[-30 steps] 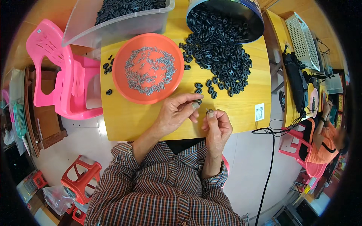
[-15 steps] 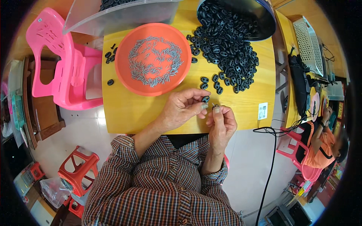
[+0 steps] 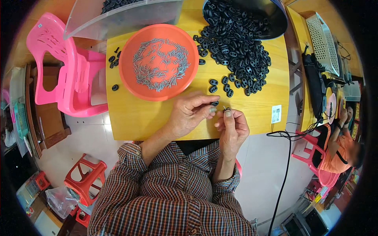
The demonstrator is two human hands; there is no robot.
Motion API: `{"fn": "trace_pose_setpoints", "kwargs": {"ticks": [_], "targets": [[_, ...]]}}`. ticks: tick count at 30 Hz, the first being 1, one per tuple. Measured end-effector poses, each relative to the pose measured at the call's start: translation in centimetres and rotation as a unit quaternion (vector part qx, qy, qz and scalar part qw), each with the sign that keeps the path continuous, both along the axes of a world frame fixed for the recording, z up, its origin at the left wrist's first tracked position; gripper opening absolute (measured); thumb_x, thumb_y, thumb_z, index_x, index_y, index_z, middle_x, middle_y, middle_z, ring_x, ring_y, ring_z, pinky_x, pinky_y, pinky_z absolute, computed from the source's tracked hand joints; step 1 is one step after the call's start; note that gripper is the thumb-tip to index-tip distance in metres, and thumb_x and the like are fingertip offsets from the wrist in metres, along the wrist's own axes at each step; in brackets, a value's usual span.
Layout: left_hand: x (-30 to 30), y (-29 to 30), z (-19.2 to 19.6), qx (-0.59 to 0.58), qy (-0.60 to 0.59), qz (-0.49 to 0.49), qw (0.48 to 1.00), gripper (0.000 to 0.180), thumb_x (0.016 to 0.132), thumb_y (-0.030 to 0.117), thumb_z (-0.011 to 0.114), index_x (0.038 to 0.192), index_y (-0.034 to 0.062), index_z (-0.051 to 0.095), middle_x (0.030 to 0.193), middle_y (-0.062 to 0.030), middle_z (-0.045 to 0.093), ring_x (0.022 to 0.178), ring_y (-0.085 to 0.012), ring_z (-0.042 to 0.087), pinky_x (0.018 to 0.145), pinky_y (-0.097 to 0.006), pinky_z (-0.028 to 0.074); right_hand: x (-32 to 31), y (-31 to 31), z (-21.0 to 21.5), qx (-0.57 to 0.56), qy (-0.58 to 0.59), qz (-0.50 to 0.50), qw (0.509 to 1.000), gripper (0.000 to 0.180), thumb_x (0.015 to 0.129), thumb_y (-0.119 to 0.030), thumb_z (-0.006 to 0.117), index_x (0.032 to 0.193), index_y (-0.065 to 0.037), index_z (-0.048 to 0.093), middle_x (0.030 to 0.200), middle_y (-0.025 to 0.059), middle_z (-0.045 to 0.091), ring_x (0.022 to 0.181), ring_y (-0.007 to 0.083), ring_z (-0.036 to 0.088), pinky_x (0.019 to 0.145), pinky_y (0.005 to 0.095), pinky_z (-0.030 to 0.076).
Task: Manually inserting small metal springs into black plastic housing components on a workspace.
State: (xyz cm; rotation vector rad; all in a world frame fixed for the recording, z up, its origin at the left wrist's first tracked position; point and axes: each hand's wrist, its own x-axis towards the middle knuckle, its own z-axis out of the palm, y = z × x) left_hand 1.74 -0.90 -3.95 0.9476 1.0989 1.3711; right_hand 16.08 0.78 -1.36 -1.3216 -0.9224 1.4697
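Between the thumb and fingers of my left hand (image 3: 188, 113) is a small black oval plastic piece with two holes (image 3: 215, 104). Close to its right, my right hand (image 3: 233, 126) pinches a thin silver screw (image 3: 224, 107), its tip sticking up by the thumb. Something dark shows under that thumb, mostly hidden. Both hands hover over the table's near edge. A round orange dish (image 3: 126, 80) of loose silver screws stands beyond my left hand. Several more black oval pieces (image 3: 213, 89) lie just beyond the fingertips.
A large heap of black pieces (image 3: 246, 59) spills from a tipped dark tub (image 3: 281, 23) at the back right. A clear plastic bin (image 3: 130, 21) is at the back left. A pink chair (image 3: 53, 88) stands left of the yellow table (image 3: 157, 122). A person (image 3: 340, 153) sits far right.
The view has shifted slightly. My hands keep nearly the same pose, while the black piece in my left hand has tilted a little and shows less of its face.
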Motion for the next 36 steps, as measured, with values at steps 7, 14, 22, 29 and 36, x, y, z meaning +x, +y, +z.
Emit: {"fn": "trace_pose_setpoints", "kwargs": {"ticks": [7, 14, 22, 29, 36], "targets": [[0.41, 0.35, -0.01, 0.045, 0.133, 0.019, 0.990, 0.028, 0.078, -0.004, 0.067, 0.106, 0.0015, 0.066, 0.086, -0.0046, 0.062, 0.075, -0.0098, 0.060, 0.063, -0.022, 0.049, -0.06, 0.11, -0.36, 0.019, 0.007, -0.004, 1.000, 0.009, 0.091, -0.008, 0.058, 0.091, 0.001, 0.059, 0.077, 0.0063, 0.064, 0.057, 0.0056, 0.054, 0.051, 0.0171, 0.041], [0.26, 0.60, 0.68, 0.073, 0.221, 0.008, 0.973, 0.027, 0.079, -0.001, 0.067, 0.105, 0.0019, 0.067, 0.086, -0.0069, 0.063, 0.076, -0.0158, 0.061, 0.065, -0.027, 0.049, -0.07, 0.21, 0.15, 0.009, -0.006, 0.011, 1.000, 0.010, 0.091, -0.008, 0.058, 0.092, 0.002, 0.060, 0.072, 0.0042, 0.063, 0.056, 0.0047, 0.054, 0.050, 0.0166, 0.042], [0.17, 0.40, 0.04, 0.056, 0.155, -0.019, 0.986, 0.028, 0.082, -0.003, 0.063, 0.110, 0.0011, 0.064, 0.091, -0.0094, 0.064, 0.081, -0.0166, 0.063, 0.069, -0.027, 0.053, 0.34, 0.19, -0.25, 0.024, -0.003, 0.022, 0.999, 0.010, 0.092, -0.008, 0.057, 0.092, 0.002, 0.060, 0.075, 0.0056, 0.065, 0.058, 0.0052, 0.056, 0.050, 0.0166, 0.042], [0.06, 0.29, -0.07, 0.044, 0.145, -0.021, 0.988, 0.031, 0.082, -0.005, 0.063, 0.112, 0.0020, 0.063, 0.090, -0.0070, 0.062, 0.082, -0.0119, 0.063, 0.070, -0.023, 0.053, 0.03, 0.26, 0.05, 0.019, 0.013, 0.018, 1.000, 0.010, 0.092, -0.008, 0.057, 0.093, 0.002, 0.060, 0.077, 0.0062, 0.065, 0.058, 0.0055, 0.056, 0.050, 0.0164, 0.042], [0.35, 0.13, 0.26, -0.017, -0.010, 0.006, 1.000, 0.030, 0.083, -0.004, 0.063, 0.113, 0.0008, 0.061, 0.086, -0.0041, 0.062, 0.069, -0.0088, 0.061, 0.061, -0.022, 0.052, 0.20, 0.22, 0.06, 0.016, 0.008, 0.013, 1.000, 0.011, 0.091, -0.009, 0.058, 0.092, 0.002, 0.060, 0.077, 0.0064, 0.065, 0.056, 0.0057, 0.055, 0.050, 0.0171, 0.042]]}}
